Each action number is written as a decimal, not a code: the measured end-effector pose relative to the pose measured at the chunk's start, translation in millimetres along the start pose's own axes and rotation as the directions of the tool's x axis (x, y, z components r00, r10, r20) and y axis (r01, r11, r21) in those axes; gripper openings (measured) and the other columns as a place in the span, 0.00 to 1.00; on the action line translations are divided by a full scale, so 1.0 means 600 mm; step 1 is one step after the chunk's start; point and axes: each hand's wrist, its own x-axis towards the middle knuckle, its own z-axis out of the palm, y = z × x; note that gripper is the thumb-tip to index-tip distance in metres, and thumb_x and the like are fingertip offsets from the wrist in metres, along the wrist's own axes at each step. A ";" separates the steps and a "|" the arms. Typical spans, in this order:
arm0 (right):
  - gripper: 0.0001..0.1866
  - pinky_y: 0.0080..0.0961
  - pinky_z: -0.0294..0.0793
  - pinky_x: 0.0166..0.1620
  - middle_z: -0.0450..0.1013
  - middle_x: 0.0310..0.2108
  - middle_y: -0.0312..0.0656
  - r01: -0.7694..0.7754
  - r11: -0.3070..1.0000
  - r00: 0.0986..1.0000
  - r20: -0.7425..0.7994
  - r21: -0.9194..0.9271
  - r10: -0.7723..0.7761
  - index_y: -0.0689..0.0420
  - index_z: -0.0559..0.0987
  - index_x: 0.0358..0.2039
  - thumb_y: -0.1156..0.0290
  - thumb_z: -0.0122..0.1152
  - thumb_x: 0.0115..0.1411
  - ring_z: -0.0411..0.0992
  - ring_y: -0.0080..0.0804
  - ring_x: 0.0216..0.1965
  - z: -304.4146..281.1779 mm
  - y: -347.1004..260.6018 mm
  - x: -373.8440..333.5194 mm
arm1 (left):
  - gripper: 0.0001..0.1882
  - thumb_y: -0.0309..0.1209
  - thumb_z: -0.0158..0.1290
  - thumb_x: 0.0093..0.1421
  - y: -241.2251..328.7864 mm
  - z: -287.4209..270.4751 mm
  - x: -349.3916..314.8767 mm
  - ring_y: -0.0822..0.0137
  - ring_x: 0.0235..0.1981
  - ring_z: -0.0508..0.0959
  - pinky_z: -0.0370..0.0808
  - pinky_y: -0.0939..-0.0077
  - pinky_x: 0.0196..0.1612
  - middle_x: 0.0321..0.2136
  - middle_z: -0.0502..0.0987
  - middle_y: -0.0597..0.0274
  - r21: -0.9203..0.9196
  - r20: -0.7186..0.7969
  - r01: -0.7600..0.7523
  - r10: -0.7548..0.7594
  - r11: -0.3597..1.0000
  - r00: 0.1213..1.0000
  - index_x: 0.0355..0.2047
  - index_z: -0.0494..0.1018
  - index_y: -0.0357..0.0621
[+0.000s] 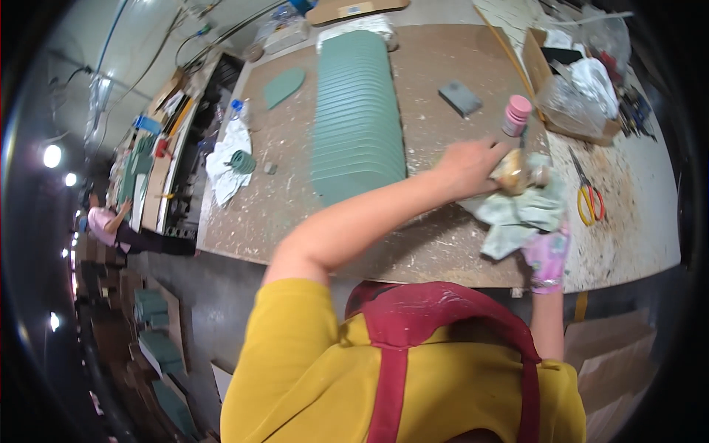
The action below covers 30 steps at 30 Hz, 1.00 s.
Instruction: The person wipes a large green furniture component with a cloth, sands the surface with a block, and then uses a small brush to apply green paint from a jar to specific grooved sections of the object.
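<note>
left hand (467, 168): fingers wrapped round clear bottle (512, 176) at pale cloth (517, 214); gloved right hand (548, 255): fingers hidden, cannot tell.

Your left hand (473, 167) holds a clear bottle (511, 177) over a pale cloth (521, 214), your pink-covered right hand (546, 255) beneath; overlapping green pieces (358, 122) line the worktop (443, 59), with scissors (588, 198) rightward.

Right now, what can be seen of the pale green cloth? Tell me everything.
The pale green cloth looks like soft fabric, crumpled and blotchy, one corner spreading toward the near left. It is left of the scissors, bunched over the right hand, gloved in pink and partly hidden. The left hand is by its far left side; whether they touch is unclear.
</note>
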 end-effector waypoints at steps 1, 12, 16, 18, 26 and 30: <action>0.28 0.29 0.66 0.58 0.74 0.48 0.40 -0.012 0.992 0.998 0.054 -0.128 0.019 0.62 0.66 0.54 0.65 0.58 0.54 0.72 0.30 0.49 -0.034 -0.022 0.021 | 0.31 0.39 0.62 0.47 -0.008 0.016 0.016 0.49 0.41 0.76 0.74 0.58 0.39 0.37 0.75 0.52 -0.110 -0.127 0.024 -0.038 0.994 0.991 0.51 0.66 0.46; 0.33 0.26 0.67 0.56 0.71 0.51 0.46 -0.336 0.832 0.933 0.037 0.442 0.357 0.64 0.66 0.56 0.70 0.65 0.50 0.71 0.35 0.51 -0.026 -0.059 -0.039 | 0.53 0.35 0.68 0.42 -0.074 0.104 0.058 0.42 0.57 0.64 0.62 0.61 0.60 0.56 0.63 0.38 -0.545 -0.249 0.158 -0.339 0.823 0.907 0.62 0.49 0.33; 0.26 0.30 0.69 0.56 0.66 0.55 0.49 -0.362 0.228 0.875 0.245 0.904 0.417 0.62 0.62 0.60 0.69 0.50 0.62 0.69 0.36 0.53 0.000 -0.077 -0.010 | 0.45 0.34 0.65 0.48 -0.060 -0.022 -0.144 0.49 0.60 0.63 0.60 0.60 0.62 0.59 0.61 0.44 -0.247 -0.451 0.047 -0.158 0.968 0.879 0.63 0.53 0.38; 0.23 0.35 0.69 0.57 0.65 0.57 0.49 -0.259 0.346 0.949 0.171 0.902 0.264 0.60 0.62 0.60 0.63 0.40 0.68 0.68 0.37 0.54 -0.015 -0.112 0.041 | 0.46 0.33 0.65 0.47 -0.101 -0.050 -0.272 0.52 0.60 0.63 0.62 0.61 0.59 0.60 0.60 0.47 -0.114 -0.613 0.184 -0.215 0.976 0.760 0.63 0.53 0.38; 0.22 0.40 0.69 0.53 0.71 0.49 0.49 0.805 0.571 0.579 -0.003 0.160 -0.816 0.51 0.75 0.48 0.60 0.62 0.53 0.69 0.45 0.51 0.183 -0.481 0.273 | 0.53 0.33 0.65 0.47 -0.252 -0.024 -0.399 0.52 0.60 0.63 0.61 0.63 0.61 0.59 0.60 0.42 -0.673 -0.256 0.440 -0.746 0.594 0.615 0.65 0.44 0.34; 0.23 0.43 0.56 0.62 0.67 0.54 0.49 0.704 0.709 0.687 0.229 0.027 -0.690 0.55 0.74 0.50 0.60 0.58 0.55 0.62 0.48 0.58 0.263 -0.472 0.229 | 0.55 0.30 0.66 0.46 -0.262 -0.031 -0.387 0.61 0.58 0.65 0.63 0.68 0.59 0.59 0.62 0.47 -0.818 -0.179 0.240 -0.628 0.522 0.757 0.66 0.41 0.36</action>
